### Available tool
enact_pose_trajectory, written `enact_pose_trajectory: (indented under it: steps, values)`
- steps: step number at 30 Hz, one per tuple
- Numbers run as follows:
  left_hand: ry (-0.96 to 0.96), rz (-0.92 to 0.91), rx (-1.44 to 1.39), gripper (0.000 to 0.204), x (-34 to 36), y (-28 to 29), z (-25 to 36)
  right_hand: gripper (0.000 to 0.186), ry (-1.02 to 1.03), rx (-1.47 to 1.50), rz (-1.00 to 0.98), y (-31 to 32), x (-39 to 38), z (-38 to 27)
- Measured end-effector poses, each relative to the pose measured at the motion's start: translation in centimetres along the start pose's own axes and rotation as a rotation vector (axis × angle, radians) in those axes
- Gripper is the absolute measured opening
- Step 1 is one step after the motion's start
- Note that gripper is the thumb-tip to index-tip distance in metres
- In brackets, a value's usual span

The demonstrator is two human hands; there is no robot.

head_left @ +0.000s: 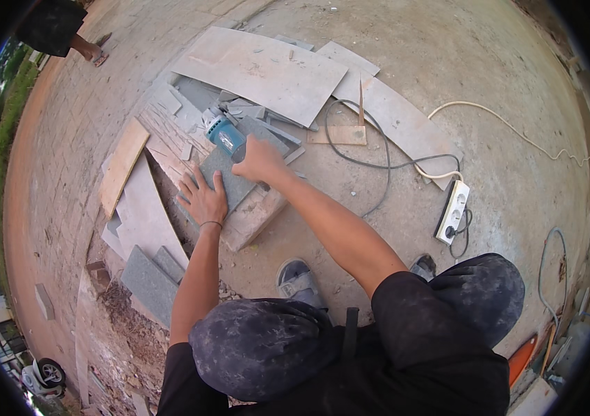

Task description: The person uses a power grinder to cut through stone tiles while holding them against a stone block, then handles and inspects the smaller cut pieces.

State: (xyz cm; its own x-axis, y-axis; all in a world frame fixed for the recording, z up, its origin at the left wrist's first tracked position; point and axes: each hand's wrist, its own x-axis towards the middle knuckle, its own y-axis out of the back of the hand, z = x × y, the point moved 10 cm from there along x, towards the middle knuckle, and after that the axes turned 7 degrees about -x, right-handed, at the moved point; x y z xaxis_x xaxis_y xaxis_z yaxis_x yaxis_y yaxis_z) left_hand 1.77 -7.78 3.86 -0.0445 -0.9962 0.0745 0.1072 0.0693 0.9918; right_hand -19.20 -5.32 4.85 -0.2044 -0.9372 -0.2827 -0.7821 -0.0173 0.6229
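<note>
My right hand is wrapped round the back end of a teal hand-held tile cutter. Its metal front end points away from me, and I cannot make out the blade. The cutter rests over a grey stone tile. On the left part of that tile, my left hand lies flat with fingers spread, a thin band round its wrist. Under the tile is a pale block. Several cut grey pieces lie just beyond the cutter.
Large pale slabs lie beyond the work. At left lean a tan board and grey tiles. A black cord loops near a white power strip at right. Another person's leg shows far left.
</note>
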Motion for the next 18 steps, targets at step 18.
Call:
enact_pose_trajectory:
  steps: [18]
  values:
    - [0.004,0.0,-0.024,0.074,-0.09,0.12,0.09,0.066,-0.006,-0.008,0.018,-0.21,0.12,0.22]
